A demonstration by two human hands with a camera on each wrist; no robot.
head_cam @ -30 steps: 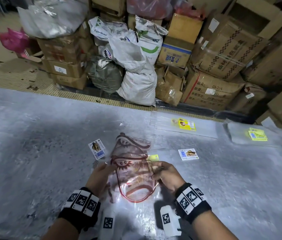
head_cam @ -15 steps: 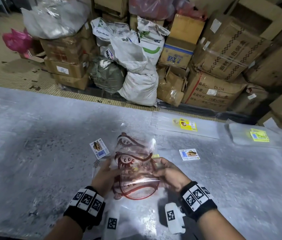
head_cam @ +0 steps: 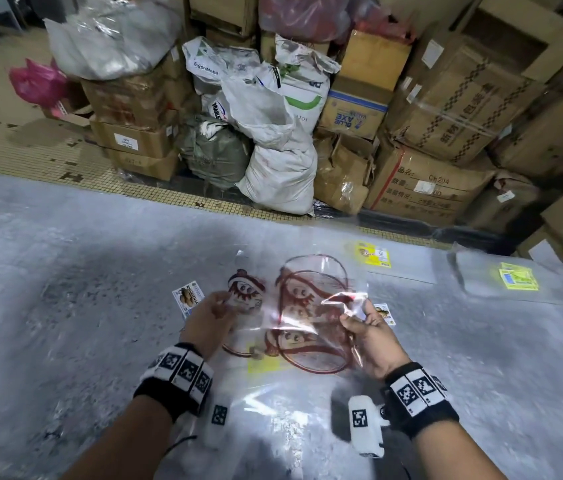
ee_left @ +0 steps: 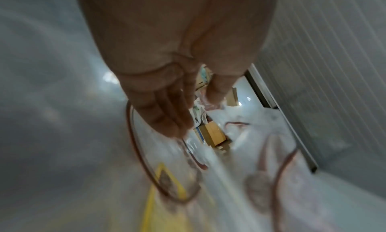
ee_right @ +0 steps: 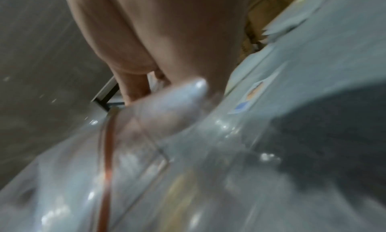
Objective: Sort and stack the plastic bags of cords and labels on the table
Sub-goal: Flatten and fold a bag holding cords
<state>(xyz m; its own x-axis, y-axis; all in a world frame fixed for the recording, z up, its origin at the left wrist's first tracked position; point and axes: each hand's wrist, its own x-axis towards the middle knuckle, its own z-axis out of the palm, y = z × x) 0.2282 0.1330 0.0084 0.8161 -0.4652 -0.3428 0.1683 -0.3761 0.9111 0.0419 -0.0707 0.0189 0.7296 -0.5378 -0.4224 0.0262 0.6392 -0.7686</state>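
Clear plastic bag with red cord loop and cartoon-face print (head_cam: pixel 311 306) sits centre of the head frame, lifted off the grey plastic-covered table (head_cam: pixel 65 289) on its right side. A second clear bag with one red face print (head_cam: pixel 245 289) lies just left of it, partly under it; the overlap is hard to read through the film. Small yellow label (head_cam: pixel 262 363) shows beneath, lower centre.

Right hand (head_cam: pixel 370 337) grips the raised bag's right edge, thumb on top pinching the film against the fingers below; the right wrist view confirms film wrapped over a fingertip (ee_right: pixel 167 110). Left hand (head_cam: pixel 209 320) is at the left bag's edge, fingers (ee_left: pixel 165 113) pressed together and roughly straight in the left wrist view, thumb apart. Whether it pinches film or just rests on it cannot be told, too blurred.

Handling judgement: very light, limp, slick film that creases and flops; the cord inside likely slides and shifts the weight. Best held at a corner or edge with a pinch, the other hand flattening or supporting the far edge. Not fragile, but likely to slip from a loose pinch and to cling to the table cover.

Outward: picture label card (head_cam: pixel 188 299) left of the left hand, another card (head_cam: pixel 384 313) just right of the right hand. Flat clear bag with yellow label (head_cam: pixel 372 254) upper centre-right, clear bag stack with yellow-green label (head_cam: pixel 517 277) far right. Cardboard boxes (head_cam: pixel 446 98) and white sacks (head_cam: pixel 273 150) fill the top of the frame.
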